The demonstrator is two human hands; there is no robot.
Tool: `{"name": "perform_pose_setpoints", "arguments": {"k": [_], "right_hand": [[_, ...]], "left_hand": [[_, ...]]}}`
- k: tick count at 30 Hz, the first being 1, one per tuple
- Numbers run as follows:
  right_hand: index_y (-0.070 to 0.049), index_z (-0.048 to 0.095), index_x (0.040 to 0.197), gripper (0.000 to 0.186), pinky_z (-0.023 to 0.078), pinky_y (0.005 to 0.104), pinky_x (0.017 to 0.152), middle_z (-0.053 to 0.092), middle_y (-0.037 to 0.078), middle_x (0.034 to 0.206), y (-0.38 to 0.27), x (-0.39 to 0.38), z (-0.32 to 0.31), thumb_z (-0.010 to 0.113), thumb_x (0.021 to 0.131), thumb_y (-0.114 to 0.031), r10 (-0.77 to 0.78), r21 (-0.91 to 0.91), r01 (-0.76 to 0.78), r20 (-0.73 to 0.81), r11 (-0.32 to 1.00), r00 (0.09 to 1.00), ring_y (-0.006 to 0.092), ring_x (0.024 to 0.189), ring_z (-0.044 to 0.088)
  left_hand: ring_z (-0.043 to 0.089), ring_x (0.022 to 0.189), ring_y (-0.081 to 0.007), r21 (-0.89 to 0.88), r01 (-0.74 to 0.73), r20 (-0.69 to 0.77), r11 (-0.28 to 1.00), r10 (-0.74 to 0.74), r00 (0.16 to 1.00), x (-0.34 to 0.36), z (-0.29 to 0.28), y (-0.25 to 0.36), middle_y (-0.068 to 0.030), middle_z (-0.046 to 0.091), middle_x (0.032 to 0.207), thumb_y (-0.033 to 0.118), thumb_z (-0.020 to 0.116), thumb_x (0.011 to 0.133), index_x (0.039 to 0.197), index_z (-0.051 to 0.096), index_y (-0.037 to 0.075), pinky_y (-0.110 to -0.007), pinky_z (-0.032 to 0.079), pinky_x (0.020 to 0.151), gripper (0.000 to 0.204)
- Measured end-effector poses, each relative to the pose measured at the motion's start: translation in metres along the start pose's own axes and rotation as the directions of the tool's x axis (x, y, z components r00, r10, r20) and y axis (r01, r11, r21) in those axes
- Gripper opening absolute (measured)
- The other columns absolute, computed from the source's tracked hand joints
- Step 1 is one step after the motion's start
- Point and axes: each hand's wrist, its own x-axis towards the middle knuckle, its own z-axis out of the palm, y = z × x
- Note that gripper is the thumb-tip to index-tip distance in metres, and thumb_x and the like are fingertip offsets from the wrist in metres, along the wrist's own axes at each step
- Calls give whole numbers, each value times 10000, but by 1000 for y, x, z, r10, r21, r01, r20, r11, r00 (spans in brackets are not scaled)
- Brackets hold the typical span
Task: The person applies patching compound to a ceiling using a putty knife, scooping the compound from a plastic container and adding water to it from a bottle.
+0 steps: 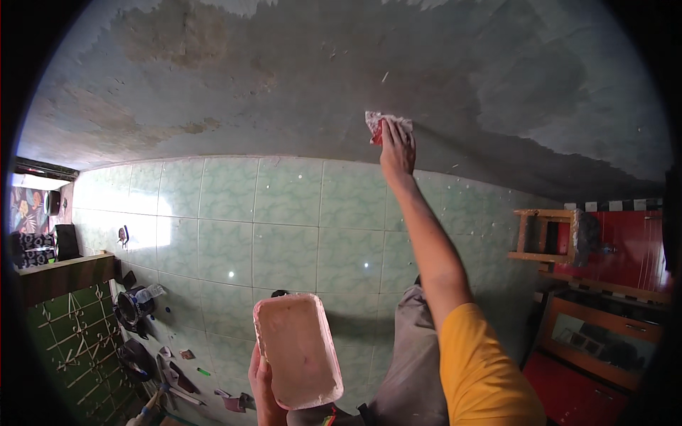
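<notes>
My right hand (398, 150), its arm stretched out in a yellow sleeve, presses a crumpled white-and-red rag (376, 126) flat against the grey wall (312, 92). The fingers lie together over the rag, just above where the wall meets the tiled floor in this view. Low in front of my body, my left hand (261, 380) grips a shallow rectangular tub (337, 373) by its left side. The tub's rim is pinkish and crusted, and a dull pinkish-brown covers its inside; whether that is liquid I cannot tell. Most of the left fingers are hidden beneath the tub.
Pale green floor tiles (284, 241) carry small white specks. On the right stand a wooden stool (543, 236) and a red and wooden cabinet (597, 326). A dark bucket (133, 307) and scattered tools lie at left, by a metal grille (74, 334). Darker and brownish patches mark the wall.
</notes>
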Motion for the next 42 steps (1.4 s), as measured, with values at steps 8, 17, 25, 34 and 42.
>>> {"name": "perform_pose_setpoints", "arguments": {"k": [8, 17, 25, 34, 42], "right_hand": [[-28, 475, 1503, 546, 396, 514, 1144, 488, 131, 1550, -89, 68, -110, 530, 959, -42, -66, 69, 110, -465, 992, 883, 335, 1394, 499], [22, 564, 1375, 418, 505, 431, 1025, 637, 168, 1344, -69, 0, -20, 510, 960, 2, 208, 353, -167, -81, 921, 975, 355, 1224, 613], [-42, 600, 1304, 312, 537, 376, 881, 696, 72, 1175, -124, -41, -240, 581, 1045, -214, 379, 666, -728, 724, -163, 577, 194, 1063, 679], [-33, 595, 1237, 258, 531, 342, 930, 653, 57, 1156, -191, -50, -537, 618, 1020, -170, 300, 667, -492, 716, -560, 630, 163, 1070, 655], [-13, 623, 1225, 226, 530, 322, 949, 674, 61, 1144, -184, -64, -629, 615, 1044, -147, 567, 795, -127, 525, -593, 634, 156, 1064, 659]], "left_hand": [[629, 1032, -164, 89, -15, -58, 996, 20, 998, 15, -61, 55, -74, 632, 1190, 476, 585, 1010, 1362, 555, 15, -322, 538, 856, 580], [649, 1067, -178, 234, -34, -64, 972, 50, 997, 35, -65, 88, -90, 623, 1225, 379, 498, 1056, 1376, 555, 20, -337, 552, 888, 484], [603, 1166, -188, -43, -16, 30, 999, 18, 999, -5, -33, 125, -93, 602, 1334, 398, 598, 1018, 1466, 512, 6, -334, 509, 971, 600], [485, 1375, -220, -4, -227, 278, 974, 219, 935, -72, 48, 229, -134, 500, 1508, 430, 610, 1010, 1566, 376, -12, -370, 383, 1145, 747], [626, 1221, -241, -122, -168, 389, 978, 203, 899, -158, 125, 275, -145, 587, 1364, 512, 450, 1078, 1484, 437, 0, -379, 526, 1025, 652]]}}
